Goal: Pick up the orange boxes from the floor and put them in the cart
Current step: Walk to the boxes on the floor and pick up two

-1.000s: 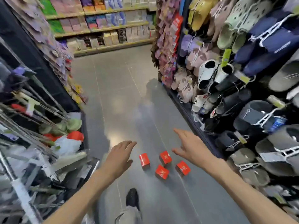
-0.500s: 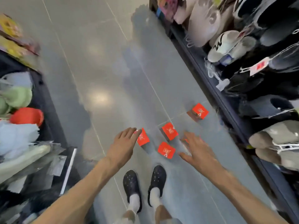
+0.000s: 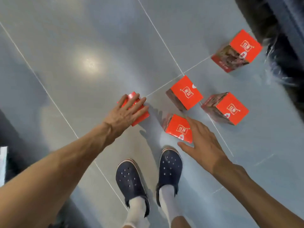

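Observation:
Several orange boxes lie on the grey tiled floor. My left hand [image 3: 126,112] lies over the leftmost orange box [image 3: 142,115], fingers spread across its top to the far edge, thumb hidden; the box rests on the floor. My right hand [image 3: 202,142] hovers open, fingers apart, at the right side of the nearest box [image 3: 176,127]. Three more boxes sit farther off: a middle box [image 3: 186,93], a right box [image 3: 230,108] and a far box [image 3: 243,46]. No cart is in view.
My two feet in dark blue clogs [image 3: 169,167] stand just below the boxes. A dark shelf base [image 3: 279,30] runs along the upper right. A dark fixture with a pale item [image 3: 3,163] is at the left edge.
My view has dropped much closer to the floor. My left hand has come down onto the leftmost box, and my right hand has moved to the nearest box.

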Available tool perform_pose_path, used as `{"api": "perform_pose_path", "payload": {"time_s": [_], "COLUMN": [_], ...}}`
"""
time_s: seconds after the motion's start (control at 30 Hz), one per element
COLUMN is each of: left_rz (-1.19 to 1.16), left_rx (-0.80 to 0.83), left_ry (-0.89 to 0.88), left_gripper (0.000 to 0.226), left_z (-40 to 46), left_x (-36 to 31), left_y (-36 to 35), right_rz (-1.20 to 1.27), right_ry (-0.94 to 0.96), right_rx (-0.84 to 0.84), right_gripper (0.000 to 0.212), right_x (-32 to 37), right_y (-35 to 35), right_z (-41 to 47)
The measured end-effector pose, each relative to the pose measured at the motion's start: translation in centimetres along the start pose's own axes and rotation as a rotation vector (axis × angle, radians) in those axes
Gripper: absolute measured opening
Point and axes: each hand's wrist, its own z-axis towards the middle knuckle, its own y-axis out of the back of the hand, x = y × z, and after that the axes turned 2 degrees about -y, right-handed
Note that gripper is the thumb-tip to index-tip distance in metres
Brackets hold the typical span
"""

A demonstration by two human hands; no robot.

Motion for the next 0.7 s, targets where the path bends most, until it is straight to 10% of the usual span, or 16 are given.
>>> {"api": "perform_pose_path", "payload": {"time_s": [0.7], "left_rz": [-0.449], "left_rx": [-0.167], "left_ry": [0.411], "left_gripper": [0.090], "left_z": [-8.1], "left_x": [-0.8], "left_y": [-0.7], "right_rz": [-0.250], "right_ry": [-0.004], "right_rx": [0.062], "right_gripper": [0.111], "right_x": [-0.9], "right_y": [-3.1], "right_z": [4.9]}}
